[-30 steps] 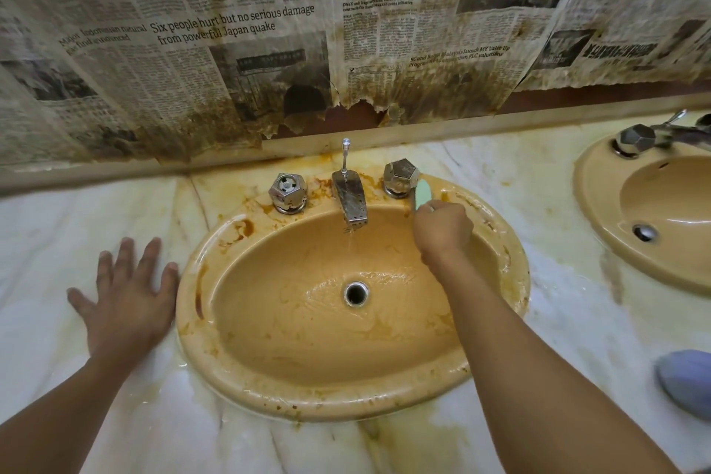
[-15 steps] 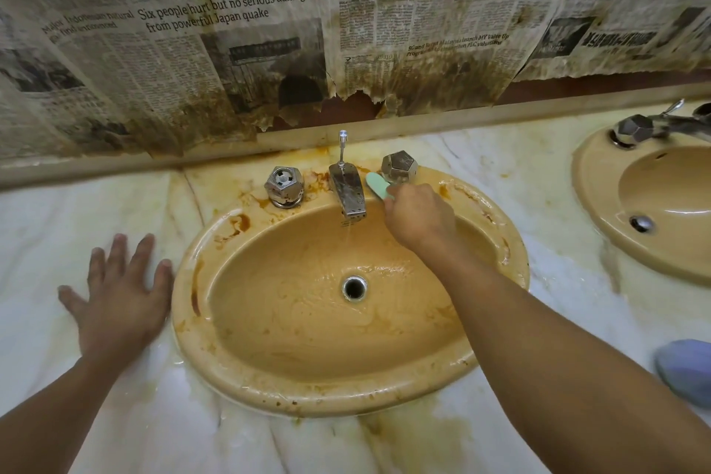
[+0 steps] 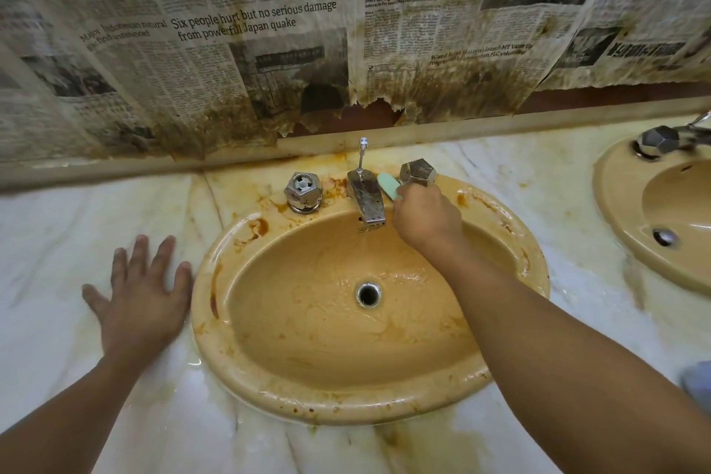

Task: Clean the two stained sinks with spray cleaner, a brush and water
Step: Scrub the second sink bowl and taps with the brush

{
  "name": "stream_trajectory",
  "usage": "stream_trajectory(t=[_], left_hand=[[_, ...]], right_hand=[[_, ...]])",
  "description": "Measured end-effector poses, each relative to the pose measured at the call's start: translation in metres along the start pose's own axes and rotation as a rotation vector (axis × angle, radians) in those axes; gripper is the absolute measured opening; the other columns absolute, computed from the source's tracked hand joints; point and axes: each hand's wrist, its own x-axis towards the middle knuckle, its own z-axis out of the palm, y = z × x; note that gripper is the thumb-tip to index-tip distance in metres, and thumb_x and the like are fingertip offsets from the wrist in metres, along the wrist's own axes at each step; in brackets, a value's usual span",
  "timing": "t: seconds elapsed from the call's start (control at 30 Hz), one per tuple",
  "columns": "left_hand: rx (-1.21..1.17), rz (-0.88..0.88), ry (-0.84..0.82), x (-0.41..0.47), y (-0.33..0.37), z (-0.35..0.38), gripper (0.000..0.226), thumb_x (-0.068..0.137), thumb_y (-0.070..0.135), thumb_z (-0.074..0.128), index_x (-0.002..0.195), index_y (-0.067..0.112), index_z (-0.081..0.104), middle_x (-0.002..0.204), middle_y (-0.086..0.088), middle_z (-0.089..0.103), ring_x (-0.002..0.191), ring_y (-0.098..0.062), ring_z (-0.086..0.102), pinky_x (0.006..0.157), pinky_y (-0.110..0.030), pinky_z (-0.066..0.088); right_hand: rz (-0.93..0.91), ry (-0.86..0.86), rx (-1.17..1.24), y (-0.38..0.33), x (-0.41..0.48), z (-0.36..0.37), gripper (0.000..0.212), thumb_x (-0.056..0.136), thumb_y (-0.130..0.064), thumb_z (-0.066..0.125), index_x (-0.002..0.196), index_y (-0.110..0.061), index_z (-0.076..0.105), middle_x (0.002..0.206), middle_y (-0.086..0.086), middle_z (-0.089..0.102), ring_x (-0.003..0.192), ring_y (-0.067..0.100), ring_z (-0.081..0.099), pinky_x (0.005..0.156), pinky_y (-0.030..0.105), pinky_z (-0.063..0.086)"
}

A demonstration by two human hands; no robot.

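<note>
Mint-green plastic brush (image 3: pixel 386 185) gripped by right hand (image 3: pixel 425 221) at twelve-o'clock rim of stained tan oval sink (image 3: pixel 346 406); left hand (image 3: pixel 140 300) spread flat, nine o'clock.

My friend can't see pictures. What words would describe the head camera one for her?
A person's right hand holds a mint-green brush between the running faucet and the right tap handle of a stained tan sink, while the left hand rests flat on the marble counter. Stained newspaper covers the wall, and a second sink sits at right.
</note>
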Motion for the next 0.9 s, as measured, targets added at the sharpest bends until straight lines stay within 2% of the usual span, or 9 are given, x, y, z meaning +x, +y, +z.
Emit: stream_trajectory(t=[0.07, 0.13, 0.23, 0.33, 0.43, 0.5, 0.63, 0.77, 0.9], left_hand=[[-0.003, 0.007, 0.007, 0.000, -0.002, 0.000, 0.061, 0.103, 0.066, 0.019, 0.161, 0.046, 0.020, 0.175, 0.007, 0.009, 0.161, -0.019, 0.003, 0.118, -0.071, 0.006], [-0.002, 0.010, 0.011, 0.001, -0.003, 0.001, 0.061, 0.103, 0.066, 0.018, 0.161, 0.046, 0.020, 0.174, 0.007, 0.009, 0.160, -0.020, 0.004, 0.118, -0.071, 0.007], [0.000, 0.011, 0.013, 0.001, -0.003, 0.001, 0.064, 0.102, 0.068, 0.015, 0.161, 0.046, 0.020, 0.174, 0.007, 0.009, 0.160, -0.019, 0.003, 0.118, -0.071, 0.006], [-0.006, 0.016, 0.020, 0.001, -0.001, 0.001, 0.064, 0.101, 0.068, 0.014, 0.161, 0.046, 0.020, 0.174, 0.006, 0.011, 0.160, -0.020, 0.004, 0.118, -0.072, 0.006], [0.002, 0.005, 0.022, 0.000, 0.001, 0.001, 0.065, 0.100, 0.066, 0.013, 0.161, 0.045, 0.020, 0.174, 0.005, 0.011, 0.160, -0.021, 0.004, 0.117, -0.073, 0.007], [0.003, 0.010, 0.023, -0.001, 0.003, 0.001, 0.065, 0.100, 0.066, 0.013, 0.161, 0.044, 0.020, 0.174, 0.004, 0.011, 0.160, -0.022, 0.004, 0.117, -0.074, 0.006], [-0.009, 0.013, 0.020, 0.000, 0.000, 0.000, 0.065, 0.100, 0.067, 0.015, 0.161, 0.045, 0.021, 0.174, 0.006, 0.011, 0.160, -0.020, 0.004, 0.118, -0.072, 0.005], [-0.018, 0.022, 0.020, 0.001, -0.003, 0.001, 0.065, 0.100, 0.069, 0.015, 0.161, 0.046, 0.021, 0.174, 0.007, 0.010, 0.160, -0.019, 0.003, 0.118, -0.071, 0.004], [-0.006, 0.018, 0.012, 0.001, -0.004, 0.001, 0.063, 0.102, 0.068, 0.016, 0.161, 0.047, 0.019, 0.174, 0.007, 0.010, 0.160, -0.020, 0.003, 0.118, -0.072, 0.005]], right_hand=[[0.011, -0.001, 0.012, -0.005, 0.002, 0.002, 0.029, 0.105, -0.021, 0.045, 0.126, -0.017, 0.064, 0.098, 0.007, 0.057, 0.082, 0.028, 0.051, 0.066, 0.035, 0.040], [0.017, -0.002, 0.038, 0.004, -0.005, 0.003, 0.028, 0.105, -0.024, 0.045, 0.124, -0.020, 0.065, 0.089, 0.002, 0.052, 0.081, 0.028, 0.053, 0.065, 0.034, 0.041], [0.044, -0.004, 0.058, 0.032, -0.019, 0.004, 0.034, 0.106, -0.036, 0.044, 0.133, -0.031, 0.063, 0.094, 0.004, 0.055, 0.080, 0.028, 0.056, 0.064, 0.034, 0.044], [0.075, 0.018, 0.033, 0.051, -0.036, 0.001, 0.038, 0.106, -0.041, 0.044, 0.139, -0.033, 0.062, 0.093, 0.005, 0.060, 0.076, 0.028, 0.061, 0.058, 0.034, 0.048], [0.059, 0.018, 0.017, 0.035, -0.038, -0.002, 0.039, 0.107, -0.034, 0.044, 0.143, -0.030, 0.058, 0.098, 0.008, 0.062, 0.085, 0.032, 0.065, 0.060, 0.034, 0.047], [0.054, 0.009, 0.019, 0.012, -0.028, 0.002, 0.036, 0.106, -0.024, 0.045, 0.139, -0.024, 0.061, 0.105, 0.011, 0.064, 0.092, 0.034, 0.064, 0.065, 0.034, 0.044], [0.129, 0.024, 0.152, -0.019, 0.005, 0.010, 0.030, 0.103, -0.007, 0.045, 0.123, -0.009, 0.067, 0.094, 0.011, 0.057, 0.083, 0.031, 0.053, 0.068, 0.034, 0.040], [0.115, -0.012, 0.344, -0.014, 0.017, 0.008, 0.035, 0.105, -0.013, 0.045, 0.132, -0.010, 0.066, 0.114, 0.018, 0.065, 0.103, 0.037, 0.061, 0.074, 0.034, 0.043], [0.074, -0.042, 0.345, 0.008, 0.002, 0.000, 0.036, 0.104, -0.018, 0.047, 0.135, -0.014, 0.066, 0.122, 0.020, 0.064, 0.091, 0.032, 0.065, 0.077, 0.042, 0.057]])
